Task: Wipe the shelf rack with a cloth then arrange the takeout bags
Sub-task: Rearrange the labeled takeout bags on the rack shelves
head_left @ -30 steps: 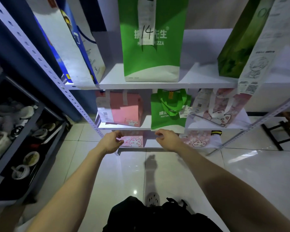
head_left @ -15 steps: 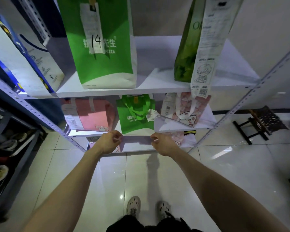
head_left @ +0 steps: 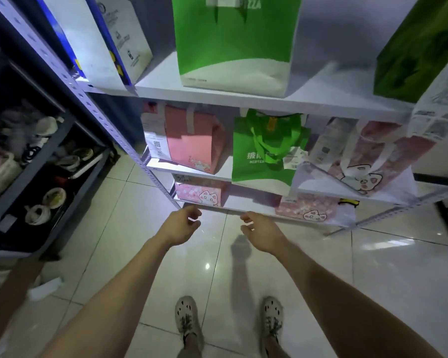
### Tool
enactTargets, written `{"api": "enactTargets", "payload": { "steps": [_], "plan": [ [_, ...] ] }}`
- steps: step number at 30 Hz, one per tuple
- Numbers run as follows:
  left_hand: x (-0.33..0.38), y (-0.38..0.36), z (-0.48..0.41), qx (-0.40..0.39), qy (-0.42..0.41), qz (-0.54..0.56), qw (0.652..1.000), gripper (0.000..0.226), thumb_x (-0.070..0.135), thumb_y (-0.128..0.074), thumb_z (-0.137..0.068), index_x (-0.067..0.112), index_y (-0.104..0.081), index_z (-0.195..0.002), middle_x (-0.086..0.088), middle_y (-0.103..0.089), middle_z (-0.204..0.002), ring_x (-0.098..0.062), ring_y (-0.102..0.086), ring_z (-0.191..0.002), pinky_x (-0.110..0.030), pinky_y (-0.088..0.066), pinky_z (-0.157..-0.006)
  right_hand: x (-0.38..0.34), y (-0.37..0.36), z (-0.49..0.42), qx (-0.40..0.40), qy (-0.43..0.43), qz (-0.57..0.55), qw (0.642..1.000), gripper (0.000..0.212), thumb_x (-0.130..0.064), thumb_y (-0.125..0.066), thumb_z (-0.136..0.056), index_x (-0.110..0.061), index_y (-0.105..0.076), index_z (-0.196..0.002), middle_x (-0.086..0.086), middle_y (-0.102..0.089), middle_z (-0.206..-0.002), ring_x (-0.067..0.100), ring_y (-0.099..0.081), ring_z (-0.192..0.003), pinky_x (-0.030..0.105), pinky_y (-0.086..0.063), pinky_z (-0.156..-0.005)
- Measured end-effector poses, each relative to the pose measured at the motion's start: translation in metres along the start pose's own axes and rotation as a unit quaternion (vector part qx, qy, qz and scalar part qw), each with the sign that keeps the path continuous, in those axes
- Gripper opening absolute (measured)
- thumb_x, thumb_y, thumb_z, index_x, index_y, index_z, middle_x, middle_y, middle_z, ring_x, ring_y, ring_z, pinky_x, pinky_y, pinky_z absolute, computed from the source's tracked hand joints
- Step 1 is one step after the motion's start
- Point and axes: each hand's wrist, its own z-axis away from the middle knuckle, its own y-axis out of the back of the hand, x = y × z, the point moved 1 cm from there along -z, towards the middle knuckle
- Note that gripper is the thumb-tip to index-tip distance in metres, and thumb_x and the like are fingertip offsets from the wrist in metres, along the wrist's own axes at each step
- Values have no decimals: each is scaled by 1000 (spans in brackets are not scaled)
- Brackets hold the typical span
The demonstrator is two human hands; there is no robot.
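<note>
The shelf rack stands ahead, takeout bags on every level. The big green bag up top reads "PIZZA", the small green bag below it "MISTEA". Pink cat bags sit lowest. Left hand and right hand hover near the bottom edge, fingers loosely curled, holding nothing.

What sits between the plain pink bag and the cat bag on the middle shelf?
In the head view, a green bag with looped handles stands between the plain pink bag and the cat bag.
</note>
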Motion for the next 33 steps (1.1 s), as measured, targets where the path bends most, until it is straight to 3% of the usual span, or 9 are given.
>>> {"api": "enactTargets", "payload": {
  "steps": [4,9,14,19,21,23,25,28,33],
  "plan": [
    [-63,1,-33,32,33,51,998,21,19,-68,-106,18,-71,-127,1,-76,-123,-18,-73,-99,-30,-54,-89,-12,-48,-46,9,-15,-23,1000,37,-25,-66,-102,-15,-65,-137,1,-69,-135,19,-70,-109,36,-53,-104],
    [-131,-22,-89,54,38,95,993,17,24,-68,-106,21,-72,-122,5,-77,-114,-17,-74,-98,-32,-55,-89,-8,-109,-116,21,-52,-51,997,40,-26,-68,-102,-11,-64,-139,4,-69,-135,24,-70,-113,38,-52,-107],
    [-193,-66,-157,60,52,155,985,13,28,-71,-103,24,-72,-115,5,-77,-110,-15,-75,-102,-34,-57,-96,20,-173,-189,109,-94,-91,985,35,-29,-74,-97,-12,-68,-127,7,-73,-123,26,-71,-112,36,-53,-101],
    [-245,-105,-251,102,54,162,980,47,36,-79,-98,19,-60,-138,4,-66,-121,-19,-67,-106,-32,-52,-97,65,-224,-271,204,-173,-135,954,48,-39,-76,-90,-17,-61,-130,-5,-72,-101,23,-69,-101,16,-45,-75],
    [-260,-110,-289,133,44,152,978,66,31,-83,-95,15,-50,-149,3,-60,-132,-13,-65,-105,-27,-48,-98,81,-238,-304,228,-174,-135,948,63,-42,-81,-86,-15,-56,-137,-1,-72,-115,24,-70,-111,20,-47,-85],
    [-271,-110,-325,163,40,177,970,77,21,-84,-93,12,-40,-155,-2,-61,-144,-15,-68,-116,-32,-53,-108,91,-243,-333,246,-155,-131,948,70,-44,-84,-86,-11,-54,-141,7,-71,-129,28,-68,-119,28,-50,-96],
    [-278,-108,-353,190,58,170,965,78,21,-80,-94,12,-36,-157,-5,-66,-142,-23,-67,-121,-41,-54,-111,96,-246,-357,264,-121,-148,945,62,-39,-85,-86,-11,-57,-134,7,-74,-123,29,-67,-117,33,-50,-99],
    [-282,-110,-373,204,75,160,963,47,25,-70,-97,13,-55,-140,-6,-73,-126,-29,-70,-116,-45,-57,-105,102,-246,-376,286,-98,-181,936,39,-32,-78,-91,-17,-66,-125,0,-77,-110,25,-69,-106,34,-53,-96],
    [-282,-124,-332,214,48,180,959,34,17,-59,-99,19,-63,-133,3,-71,-112,-23,-65,-100,-28,-49,-85,102,-249,-353,284,-124,-160,937,19,-16,-63,-96,-16,-71,-114,8,-76,-108,32,-67,-100,30,-43,-74]
  ]
}}
